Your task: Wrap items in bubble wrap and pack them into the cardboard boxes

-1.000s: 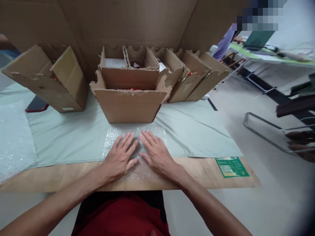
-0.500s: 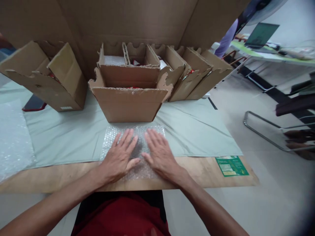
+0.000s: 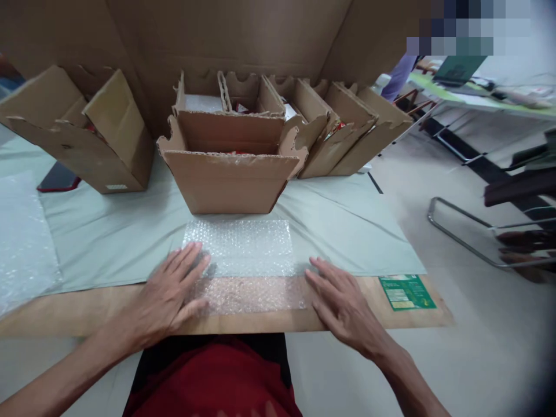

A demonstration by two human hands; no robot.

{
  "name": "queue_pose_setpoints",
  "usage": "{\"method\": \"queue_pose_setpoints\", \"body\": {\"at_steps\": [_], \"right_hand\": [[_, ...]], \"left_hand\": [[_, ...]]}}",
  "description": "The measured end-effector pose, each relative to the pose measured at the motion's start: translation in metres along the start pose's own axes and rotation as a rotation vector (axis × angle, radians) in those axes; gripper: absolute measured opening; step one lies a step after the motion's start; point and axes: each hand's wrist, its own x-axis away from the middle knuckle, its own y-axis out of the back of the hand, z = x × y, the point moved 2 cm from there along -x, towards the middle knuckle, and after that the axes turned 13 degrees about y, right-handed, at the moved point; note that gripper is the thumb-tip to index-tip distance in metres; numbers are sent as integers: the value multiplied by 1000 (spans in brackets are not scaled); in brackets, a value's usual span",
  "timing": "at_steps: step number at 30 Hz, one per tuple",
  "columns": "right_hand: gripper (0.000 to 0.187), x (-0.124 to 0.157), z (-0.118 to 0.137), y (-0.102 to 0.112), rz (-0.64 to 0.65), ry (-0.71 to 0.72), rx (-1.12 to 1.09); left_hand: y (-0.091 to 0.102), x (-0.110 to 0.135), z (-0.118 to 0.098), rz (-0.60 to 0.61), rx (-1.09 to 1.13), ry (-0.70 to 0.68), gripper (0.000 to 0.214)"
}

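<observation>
A sheet of clear bubble wrap point(image 3: 247, 260) lies flat in front of me, partly on the pale green cloth point(image 3: 347, 226) and partly on the bare wooden edge of the table point(image 3: 104, 313). My left hand point(image 3: 174, 289) is at the sheet's left edge, fingers extended, fingertips over its border. My right hand point(image 3: 339, 295) hovers or rests just off the sheet's right edge, its fingers apart and nothing in them. Just behind the sheet stands an open cardboard box point(image 3: 230, 182) with something red barely showing inside.
More open cardboard bins point(image 3: 339, 136) stand behind, backed by a tall cardboard panel point(image 3: 226, 35). On the left are another carton point(image 3: 108, 156), a dark phone-like object point(image 3: 58, 176) and more bubble wrap point(image 3: 26, 243). A green printed card point(image 3: 407, 292) lies at the right edge.
Both hands were flat on the middle of the bubble wrap. They have moved apart, the left to the sheet's left edge and the right past its right edge.
</observation>
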Motion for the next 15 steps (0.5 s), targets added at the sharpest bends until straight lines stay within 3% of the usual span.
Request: {"method": "queue_pose_setpoints", "body": {"at_steps": [2,5,9,12,15], "right_hand": [[53,9,12,4,27,61,-49],[42,0,24,-5,8,88,-88],[25,-22,30,-11,-203,66,-274],[24,-28,30,-1,-300,-109,-518],[29,-28,27,12,-332,-371,-694]], "left_hand": [[3,8,-12,59,46,-107,80],[2,13,-25,64,77,-131,87],[5,16,-25,30,129,-86,85],[14,20,-14,7,250,-5,64],[25,18,-2,-37,442,259,33]]}}
